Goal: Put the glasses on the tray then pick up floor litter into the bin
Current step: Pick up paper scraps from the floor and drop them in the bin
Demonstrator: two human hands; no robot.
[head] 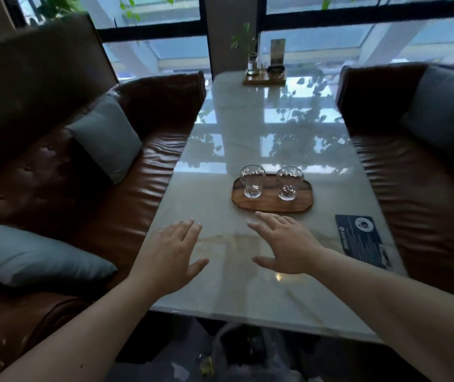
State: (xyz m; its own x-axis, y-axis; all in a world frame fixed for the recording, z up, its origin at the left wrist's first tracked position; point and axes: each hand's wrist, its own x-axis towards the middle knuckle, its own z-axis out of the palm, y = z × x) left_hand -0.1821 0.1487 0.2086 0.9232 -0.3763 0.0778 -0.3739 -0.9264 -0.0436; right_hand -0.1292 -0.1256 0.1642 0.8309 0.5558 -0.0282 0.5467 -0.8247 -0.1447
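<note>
Standing upright on the tray [271, 206]: 2 glasses [252, 181], hands [169, 253] empty.

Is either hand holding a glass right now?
No, both clear drinking glasses stand on the wooden tray, hands empty.

The glossy pale marble table [248, 285] carries an oval wooden tray [272, 206] mid-table, a dark blue printed card [363, 239] at its right edge, and a small wooden condiment stand [264, 79] at the far edge.
</note>
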